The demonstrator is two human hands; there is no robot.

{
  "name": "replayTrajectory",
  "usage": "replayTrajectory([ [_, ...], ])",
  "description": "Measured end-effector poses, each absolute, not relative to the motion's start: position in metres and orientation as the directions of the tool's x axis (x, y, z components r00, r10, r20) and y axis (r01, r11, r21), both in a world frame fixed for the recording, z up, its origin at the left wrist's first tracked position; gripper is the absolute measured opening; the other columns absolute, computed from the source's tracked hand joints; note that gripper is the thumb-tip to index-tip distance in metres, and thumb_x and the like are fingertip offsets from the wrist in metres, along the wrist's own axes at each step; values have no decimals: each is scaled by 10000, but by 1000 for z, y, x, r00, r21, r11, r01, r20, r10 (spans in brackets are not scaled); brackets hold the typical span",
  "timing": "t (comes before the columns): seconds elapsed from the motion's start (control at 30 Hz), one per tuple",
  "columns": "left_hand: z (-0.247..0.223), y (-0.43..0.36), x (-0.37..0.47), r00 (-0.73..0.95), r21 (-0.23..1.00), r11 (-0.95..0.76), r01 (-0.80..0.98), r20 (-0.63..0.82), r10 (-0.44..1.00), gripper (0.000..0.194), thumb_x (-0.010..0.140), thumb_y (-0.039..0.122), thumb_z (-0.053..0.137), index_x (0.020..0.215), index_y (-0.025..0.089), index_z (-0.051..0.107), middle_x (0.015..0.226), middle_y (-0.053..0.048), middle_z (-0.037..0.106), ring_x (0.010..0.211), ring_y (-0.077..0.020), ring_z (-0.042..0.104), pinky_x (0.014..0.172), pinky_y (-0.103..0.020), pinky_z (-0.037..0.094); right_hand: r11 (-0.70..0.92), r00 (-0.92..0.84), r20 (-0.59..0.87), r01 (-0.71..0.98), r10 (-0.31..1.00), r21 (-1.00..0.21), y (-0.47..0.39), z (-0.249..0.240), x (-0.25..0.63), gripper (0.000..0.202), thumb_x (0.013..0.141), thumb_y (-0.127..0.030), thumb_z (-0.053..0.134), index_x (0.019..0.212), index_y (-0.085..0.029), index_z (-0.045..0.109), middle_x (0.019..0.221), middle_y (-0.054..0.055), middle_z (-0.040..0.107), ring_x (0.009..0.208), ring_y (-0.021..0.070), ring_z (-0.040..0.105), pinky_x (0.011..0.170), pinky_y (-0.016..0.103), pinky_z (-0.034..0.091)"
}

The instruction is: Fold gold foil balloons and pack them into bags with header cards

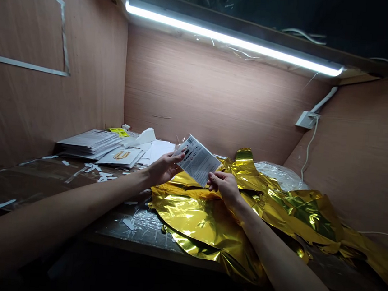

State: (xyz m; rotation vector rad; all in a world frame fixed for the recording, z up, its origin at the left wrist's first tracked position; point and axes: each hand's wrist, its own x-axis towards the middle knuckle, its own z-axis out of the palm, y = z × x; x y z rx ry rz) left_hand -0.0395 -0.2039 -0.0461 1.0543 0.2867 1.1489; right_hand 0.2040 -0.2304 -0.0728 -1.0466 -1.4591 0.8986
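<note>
A flat white printed packet (199, 161) in clear film, with a barcode and small symbols, is tilted above the table. My left hand (165, 166) grips its left edge, thumb on the printed face. At its lower right corner, my right hand (223, 186) pinches the edge between thumb and fingers. Shiny gold foil sheets (195, 213) lie crumpled beneath and to the right of both hands, spilling over the table's front edge.
Stacked white cards (87, 141) and a card with a gold U shape (121, 155) lie at the left. Clear plastic film (281, 175) sits behind the foil. Paper scraps dot the dark table (139, 227). A socket box (308, 119) with a hanging cord is on the right wall.
</note>
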Motion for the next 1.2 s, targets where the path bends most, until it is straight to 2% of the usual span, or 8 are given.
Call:
replayTrajectory([
  [0.27,-62,-215,-14,321,815,-25,-579,256,912,277,731,211,881,965,120,766,1006,-132,776,966,-273,734,915,-425,609,340,-88,332,122,939,-932,-230,-76,199,541,659,-666,830,633,-149,670,616,50,678,486,135,624,451,235,392],
  [0.47,-60,-224,-13,282,849,-83,-522,264,922,355,700,255,912,987,128,746,1033,-122,777,940,-242,736,874,-359,595,389,-92,380,115,920,-914,-229,-76,201,500,704,-638,814,652,-161,675,597,47,676,466,138,593,443,255,373],
  [0.6,-55,-235,-8,351,897,-2,-441,175,920,305,732,298,890,943,118,763,952,-129,794,865,-251,755,813,-339,610,423,-138,400,230,906,-877,-236,-60,199,523,727,-691,758,660,-182,661,622,37,684,510,156,621,502,275,458],
  [0.7,-56,-236,-6,333,944,86,-318,26,943,264,829,304,816,953,77,764,890,-162,794,807,-261,771,762,-323,632,427,-284,324,487,903,-762,-238,-43,200,568,892,-712,556,743,-180,687,701,27,717,585,153,669,575,273,513],
  [0.83,-60,-228,-2,390,917,280,-285,-157,908,168,903,192,709,999,55,716,877,-198,785,725,-282,777,703,-386,666,357,-278,223,749,934,-559,-239,-21,223,323,855,-474,734,756,-168,763,622,-16,703,562,131,639,549,220,446],
  [1.03,-60,-227,-3,409,909,306,-281,-175,896,154,908,158,696,1013,48,670,842,-200,772,674,-294,775,663,-418,675,121,-64,216,958,974,-259,-246,17,321,201,850,-315,714,748,-165,800,678,32,738,599,146,627,555,237,407],
  [1.1,-61,-224,-4,423,909,301,-288,-162,892,187,902,175,708,1033,45,675,857,-211,772,693,-310,777,680,-446,676,-95,118,238,990,964,-104,-241,28,363,188,874,-315,678,814,-207,820,743,24,764,705,161,682,634,224,448],
  [1.2,-63,-219,-4,422,910,290,-296,-148,895,231,883,195,737,1064,61,686,876,-210,777,721,-316,779,702,-463,675,-244,239,275,970,931,-19,-227,32,411,195,871,-202,651,936,-181,834,925,80,796,920,211,712,788,235,477],
])
